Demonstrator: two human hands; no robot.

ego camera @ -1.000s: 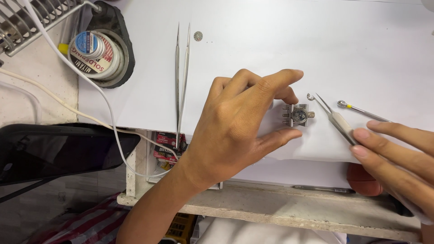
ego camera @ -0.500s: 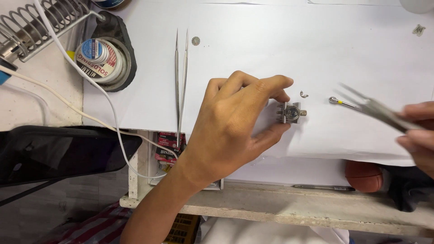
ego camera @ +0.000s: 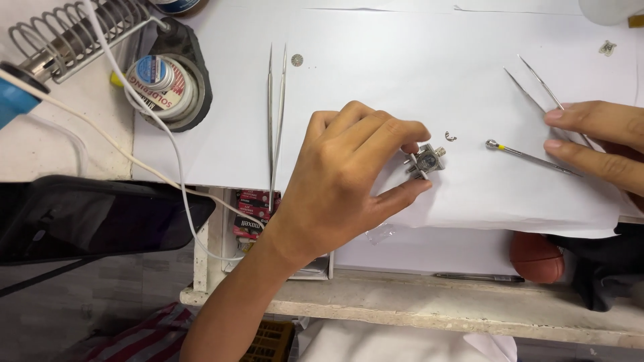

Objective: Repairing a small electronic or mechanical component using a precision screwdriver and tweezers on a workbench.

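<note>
While the left hand (ego camera: pixel 349 181) keeps its grip pinched shut on a small metal part (ego camera: pixel 425 161), fingertips and thumb clamped on it over the white paper sheet (ego camera: pixel 416 74) covering the counter, the right hand (ego camera: pixel 597 141) at three o'clock holds its grip closed on a pair of tweezers (ego camera: pixel 537 84) whose tips point toward eleven o'clock. Between the hands lie a tiny metal clip (ego camera: pixel 450 137) and a thin screwdriver (ego camera: pixel 530 156); a second pair of tweezers (ego camera: pixel 276 121) lies at nine o'clock of the part, with a solder tin (ego camera: pixel 161 80) and soldering-iron stand (ego camera: pixel 74 33) farther toward ten o'clock.
</note>
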